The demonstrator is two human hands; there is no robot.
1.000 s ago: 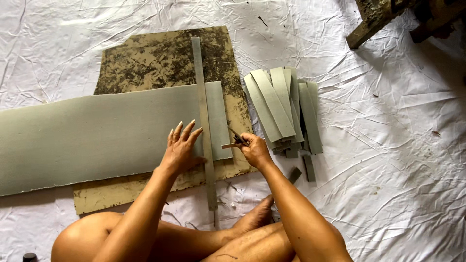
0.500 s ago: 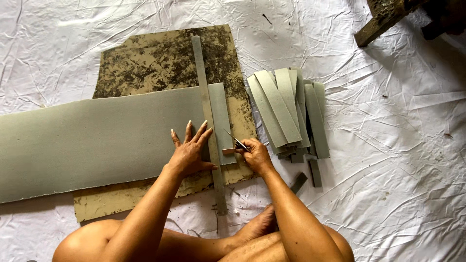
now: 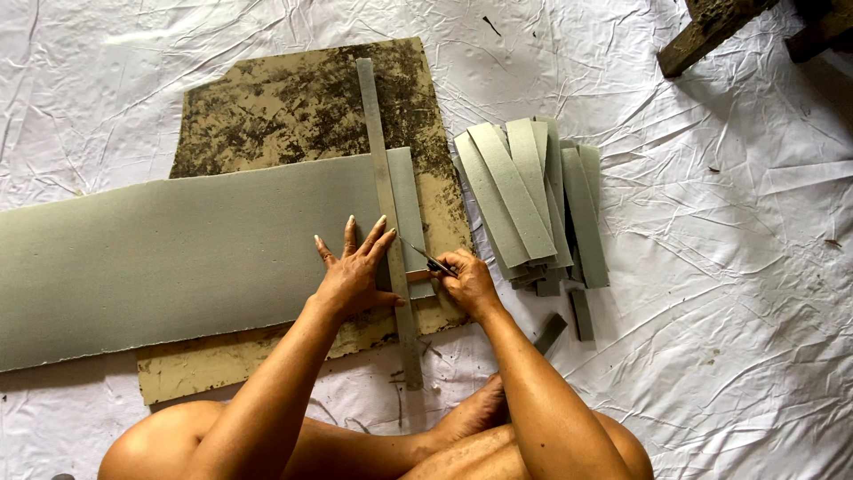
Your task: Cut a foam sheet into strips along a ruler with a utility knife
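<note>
Left hand point(image 3: 354, 271) is spread flat on the long grey foam sheet point(image 3: 178, 253), pinning a long metal straightedge point(image 3: 387, 213) over the stained brown cutting board point(image 3: 293, 107). Right hand point(image 3: 466, 280) grips a small craft knife point(image 3: 428, 260) against it. Cut grey strips point(image 3: 533, 200) are piled just right.

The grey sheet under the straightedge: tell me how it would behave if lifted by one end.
The grey sheet would probably droop: it is long, thin and lies flat over the board. It looks light, like the cut strips loosely piled beside it. Its matte surface seems unlikely to slip.

No packages, labels, signs, screens
</note>
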